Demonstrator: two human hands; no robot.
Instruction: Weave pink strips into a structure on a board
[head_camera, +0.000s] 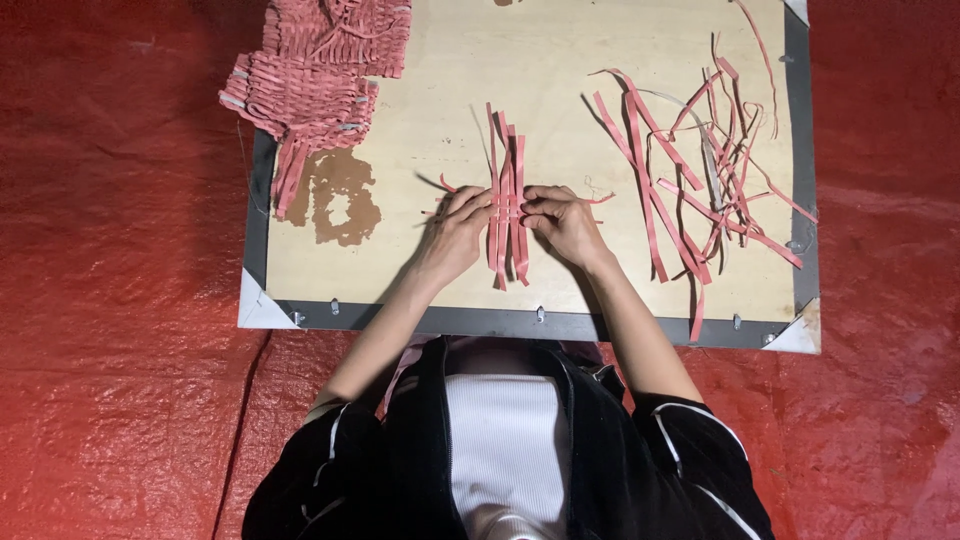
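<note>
A small bundle of upright pink strips (507, 165) lies in the middle of a wooden board (560, 60). Thin cross strips run through it at mid height. My left hand (455, 232) pinches the strips from the left side. My right hand (565, 222) pinches them from the right, fingertips almost meeting the left hand's. Both hands rest on the board and cover the middle of the bundle.
A heap of loose pink strips (700, 170) lies on the board's right half. Woven pink mats (315, 75) hang over the top left corner. A brown patch (340, 195) marks the board. Red sheeting (110, 300) surrounds the dark-framed board.
</note>
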